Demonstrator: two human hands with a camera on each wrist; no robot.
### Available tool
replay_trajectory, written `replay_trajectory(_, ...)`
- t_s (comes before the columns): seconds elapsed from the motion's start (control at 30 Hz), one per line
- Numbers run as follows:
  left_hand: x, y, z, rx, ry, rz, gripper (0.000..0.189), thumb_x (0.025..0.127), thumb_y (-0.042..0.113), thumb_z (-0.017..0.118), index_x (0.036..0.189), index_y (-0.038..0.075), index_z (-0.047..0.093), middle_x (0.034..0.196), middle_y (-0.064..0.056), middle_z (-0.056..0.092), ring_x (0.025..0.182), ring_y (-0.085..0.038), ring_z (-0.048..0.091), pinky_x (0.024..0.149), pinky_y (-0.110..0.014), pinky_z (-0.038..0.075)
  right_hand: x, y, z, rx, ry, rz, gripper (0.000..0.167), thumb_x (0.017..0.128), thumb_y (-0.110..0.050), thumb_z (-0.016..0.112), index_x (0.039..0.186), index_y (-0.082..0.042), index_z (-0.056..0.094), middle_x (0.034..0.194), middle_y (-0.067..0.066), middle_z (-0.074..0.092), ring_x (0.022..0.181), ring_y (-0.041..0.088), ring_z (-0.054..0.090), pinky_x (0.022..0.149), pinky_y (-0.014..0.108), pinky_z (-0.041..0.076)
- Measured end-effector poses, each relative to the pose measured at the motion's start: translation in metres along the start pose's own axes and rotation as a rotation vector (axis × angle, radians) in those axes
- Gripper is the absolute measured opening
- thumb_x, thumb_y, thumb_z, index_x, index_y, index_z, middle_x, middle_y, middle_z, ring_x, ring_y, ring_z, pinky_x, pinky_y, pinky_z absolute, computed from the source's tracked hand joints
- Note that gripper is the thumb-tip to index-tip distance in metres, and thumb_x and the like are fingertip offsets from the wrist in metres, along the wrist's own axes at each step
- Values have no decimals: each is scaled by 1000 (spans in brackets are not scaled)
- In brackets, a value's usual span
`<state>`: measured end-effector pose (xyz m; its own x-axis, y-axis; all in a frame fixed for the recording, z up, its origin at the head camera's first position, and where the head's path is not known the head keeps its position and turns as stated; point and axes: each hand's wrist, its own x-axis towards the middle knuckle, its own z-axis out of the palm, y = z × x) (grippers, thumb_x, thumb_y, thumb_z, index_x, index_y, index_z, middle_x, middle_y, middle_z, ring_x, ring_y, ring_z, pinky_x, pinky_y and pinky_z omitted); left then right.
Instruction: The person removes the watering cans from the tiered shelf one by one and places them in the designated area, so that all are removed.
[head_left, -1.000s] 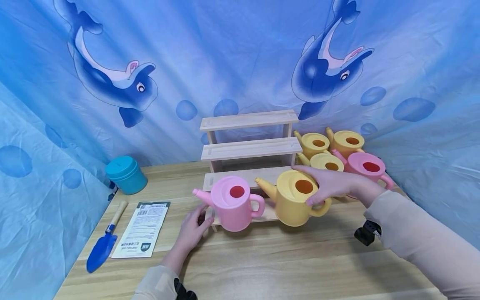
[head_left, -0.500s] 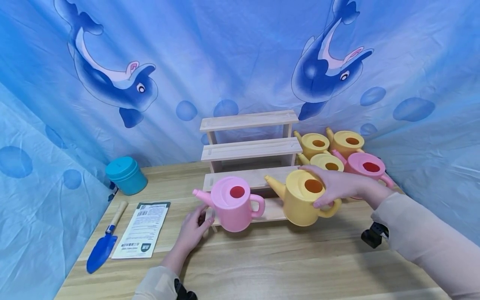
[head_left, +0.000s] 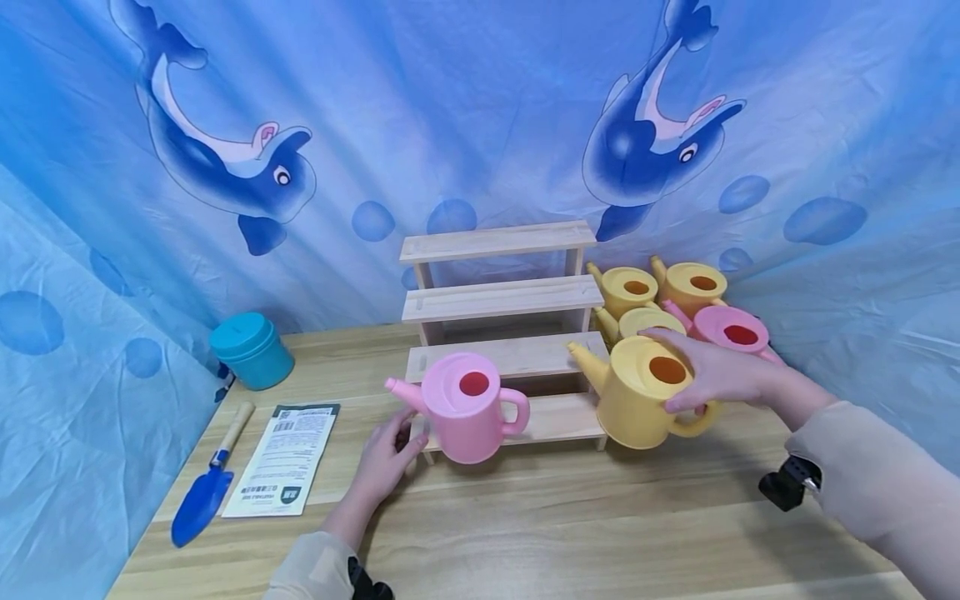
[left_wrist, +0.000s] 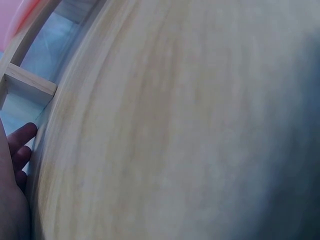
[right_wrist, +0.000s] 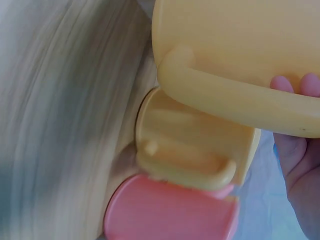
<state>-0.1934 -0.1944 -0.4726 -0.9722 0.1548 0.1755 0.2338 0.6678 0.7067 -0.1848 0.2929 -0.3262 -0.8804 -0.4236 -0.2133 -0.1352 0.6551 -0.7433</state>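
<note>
My right hand (head_left: 716, 367) grips a yellow watering can (head_left: 633, 412) by its upper body, fingers over the top behind the filling hole. The can is upright at the right end of the lowest step of a wooden tiered stand (head_left: 502, 358), its spout pointing left. In the right wrist view its curved handle (right_wrist: 225, 97) runs below the fingertips. A pink watering can (head_left: 453, 417) stands at the left of that step. Beside it, my left hand (head_left: 386, 454) holds the step's left end, thumb in front; the left wrist view shows its fingers (left_wrist: 22, 137) near a stand leg.
Several other watering cans, yellow (head_left: 630, 287) and pink (head_left: 731, 329), stand right of the stand. On the left are a teal lidded canister (head_left: 253, 350), a printed packet (head_left: 283, 458) and a blue trowel (head_left: 202, 504). A dolphin-print curtain (head_left: 480, 108) hangs behind.
My right hand has moved right with the yellow watering can, away from the pink one and toward the stand's right end. The left hand and pink can have stayed in place.
</note>
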Motion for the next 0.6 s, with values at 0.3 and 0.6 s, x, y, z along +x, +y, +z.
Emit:
replay_trajectory(0.3,-1,-1,-1,-5,-4,-8,56,91,45,57,139,17,44,124,-14,57,116,-33,46,98,-57,32,-21,19,-13,40,31,-40,100,75,-23,76,149,-12,10,134,21,29,60,30,56,53,39,52)
replay_trajectory(0.6,0,0,0,9,-7,4,58,90,47,56,139,18,44,124,-13,57,116,-33,47,98,-57,32,-30,42,-13,49,74,21,96,77,-26,74,148,-9,12,106,19,50,53,31,56,53,39,51)
